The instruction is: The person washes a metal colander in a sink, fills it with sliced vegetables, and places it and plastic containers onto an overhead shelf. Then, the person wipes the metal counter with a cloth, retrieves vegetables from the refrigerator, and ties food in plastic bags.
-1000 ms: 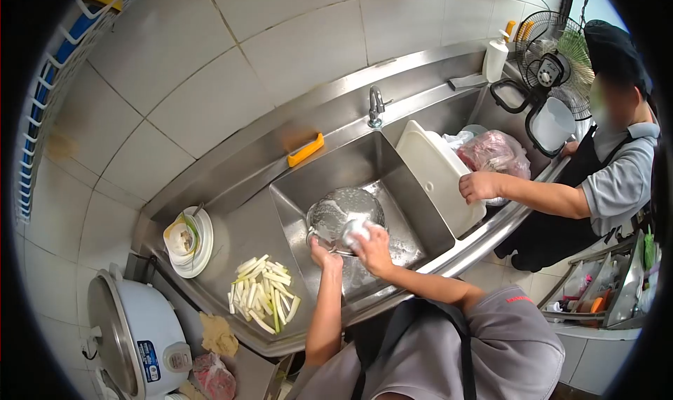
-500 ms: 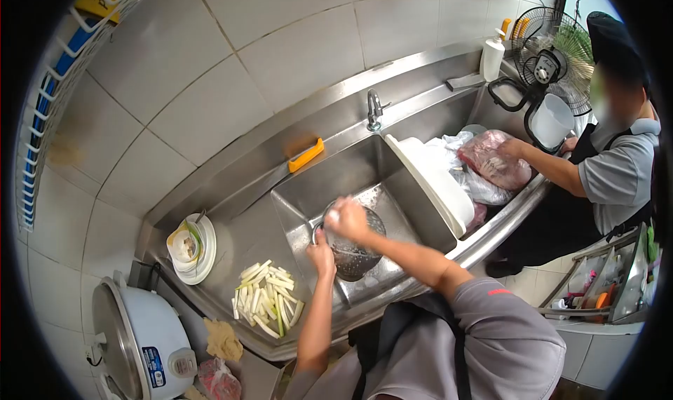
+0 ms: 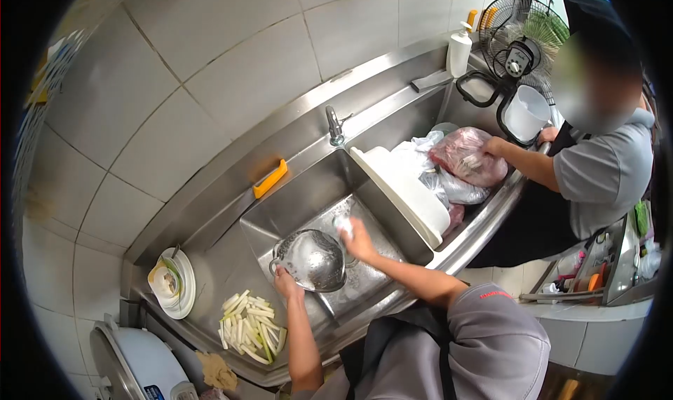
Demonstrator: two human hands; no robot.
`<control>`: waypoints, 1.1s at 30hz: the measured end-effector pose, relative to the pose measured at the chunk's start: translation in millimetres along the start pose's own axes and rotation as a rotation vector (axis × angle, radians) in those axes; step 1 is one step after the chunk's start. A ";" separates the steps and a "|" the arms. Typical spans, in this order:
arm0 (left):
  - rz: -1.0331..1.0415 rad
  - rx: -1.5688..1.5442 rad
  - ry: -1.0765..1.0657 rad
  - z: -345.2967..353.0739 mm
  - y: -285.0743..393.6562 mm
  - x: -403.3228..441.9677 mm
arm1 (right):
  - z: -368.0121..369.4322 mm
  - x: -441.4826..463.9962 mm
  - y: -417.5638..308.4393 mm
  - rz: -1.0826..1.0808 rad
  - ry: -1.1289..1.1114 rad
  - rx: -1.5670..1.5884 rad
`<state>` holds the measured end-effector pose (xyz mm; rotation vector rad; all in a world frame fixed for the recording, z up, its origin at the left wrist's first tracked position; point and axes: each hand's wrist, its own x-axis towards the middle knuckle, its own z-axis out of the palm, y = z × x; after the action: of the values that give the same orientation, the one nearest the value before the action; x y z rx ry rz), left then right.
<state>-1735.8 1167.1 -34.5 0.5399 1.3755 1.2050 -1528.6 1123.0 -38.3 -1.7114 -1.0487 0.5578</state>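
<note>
My left hand point(image 3: 286, 282) grips a metal colander point(image 3: 324, 263) by its side handle, over the left part of the sink basin point(image 3: 378, 225). White suds coat the colander's inside, and it is tilted. To the right of its rim, apart from it, is my right hand point(image 3: 359, 240), closed around a small white foamy thing point(image 3: 343, 226) whose kind I cannot make out. On the drainboard left of the basin lies a pile of cut pale green-white vegetable sticks point(image 3: 251, 324), close to my left forearm.
A faucet point(image 3: 336, 126) and an orange-handled tool point(image 3: 270, 179) are behind the basin. Stacked plates point(image 3: 184, 288) stand far left, above a rice cooker point(image 3: 140, 354). A white plastic board or tub point(image 3: 399, 190) borders the right basin, where a co-worker's hand point(image 3: 496, 147) touches bagged meat point(image 3: 468, 154).
My right hand has moved off the colander to its right side. The colander has tilted so its sudsy inside shows more. The camera view has shifted.
</note>
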 end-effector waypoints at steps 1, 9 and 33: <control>0.007 -0.017 -0.066 8.5 -1.6 -5.0 | -19.7 24.6 -7.8 -0.025 0.103 0.042; -0.185 -0.020 -0.066 28.5 -66.5 1.0 | -228.8 275.4 88.2 -0.022 0.745 -0.129; -0.066 0.260 -0.266 183.4 -72.0 16.7 | -119.5 305.1 -70.5 0.107 -0.402 -0.454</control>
<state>-1547.6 1217.6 -67.9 0.8011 1.3154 0.8704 -1306.7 1328.6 106.0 -2.1130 -1.4570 0.8008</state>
